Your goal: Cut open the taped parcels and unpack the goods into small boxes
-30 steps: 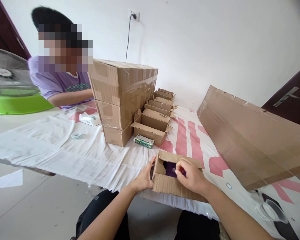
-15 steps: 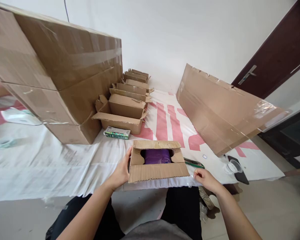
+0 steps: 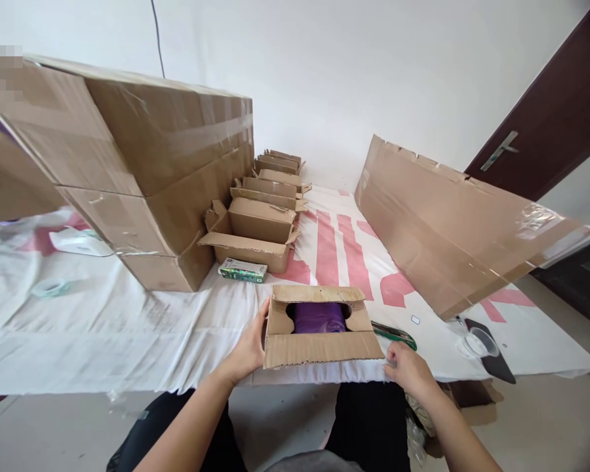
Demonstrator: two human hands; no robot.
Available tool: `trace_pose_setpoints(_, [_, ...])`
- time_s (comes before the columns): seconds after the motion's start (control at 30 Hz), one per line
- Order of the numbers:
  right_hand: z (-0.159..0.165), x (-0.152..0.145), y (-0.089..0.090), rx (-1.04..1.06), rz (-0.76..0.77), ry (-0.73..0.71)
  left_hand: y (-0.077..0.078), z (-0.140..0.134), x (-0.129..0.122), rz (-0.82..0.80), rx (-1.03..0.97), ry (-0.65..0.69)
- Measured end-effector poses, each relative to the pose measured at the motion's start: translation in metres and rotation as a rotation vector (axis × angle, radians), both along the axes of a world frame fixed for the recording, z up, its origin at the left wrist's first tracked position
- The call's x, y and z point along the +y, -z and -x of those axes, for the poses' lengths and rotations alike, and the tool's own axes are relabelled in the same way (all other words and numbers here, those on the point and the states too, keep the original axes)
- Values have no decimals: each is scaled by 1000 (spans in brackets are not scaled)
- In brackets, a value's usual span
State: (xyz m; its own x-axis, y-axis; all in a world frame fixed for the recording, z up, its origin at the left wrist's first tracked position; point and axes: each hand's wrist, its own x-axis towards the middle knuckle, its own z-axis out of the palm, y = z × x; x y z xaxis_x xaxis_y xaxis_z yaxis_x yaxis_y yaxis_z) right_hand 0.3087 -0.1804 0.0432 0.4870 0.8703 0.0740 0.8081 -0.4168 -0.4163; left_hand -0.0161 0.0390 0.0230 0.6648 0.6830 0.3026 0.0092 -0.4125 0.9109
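Lower centre, my left hand [image 3: 248, 349] grips the box [image 3: 323, 349]; lower right, my right hand [image 3: 409, 368] is curled near the green tool [image 3: 398, 334], holding what, I can't tell.

The nearest box [image 3: 324, 352] is matt cardboard, its purple wrap [image 3: 318, 316] glossy plastic, the tablecloth [image 3: 98, 337] creased fabric.

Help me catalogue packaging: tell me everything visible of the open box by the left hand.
Brown, apparently corrugated cardboard, the open box faces up at the near edge of the cloth-covered table. Its long near flap folds outward; the end flaps, with curved edges, fold inward. A shiny purple item shows inside. The left hand is against its left end; whether the right hand touches it is unclear.
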Motion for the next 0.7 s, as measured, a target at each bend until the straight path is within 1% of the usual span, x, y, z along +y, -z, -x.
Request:
trace_pose_setpoints(0.1, [-2,4,-14,-67,-165,18,3,0,1,3,8,-7])
trace_pose_setpoints(0.2, [3,9,-31,-89,-300,-20,6,0,2,23,-8,-4])
trace_pose_setpoints(0.3, [19,12,-43,-77,-427,-136,9,-1,3,21,-14,-18])
trace_pose_setpoints(0.37, [32,14,-49,-72,-534,-246,12,-1,4,21,4,-25])
trace_pose_setpoints(0.43, [42,18,-54,-75,-629,-310,13,-1,4,34,18,-29])
trace_pose_setpoints(0.53, [53,29,-66,-58,-660,-327,14,-1,4,50,27,-31])
trace_pose_setpoints(0.7, [64,59,-96,-55,-559,-443,9,0,3,38,42,-38])
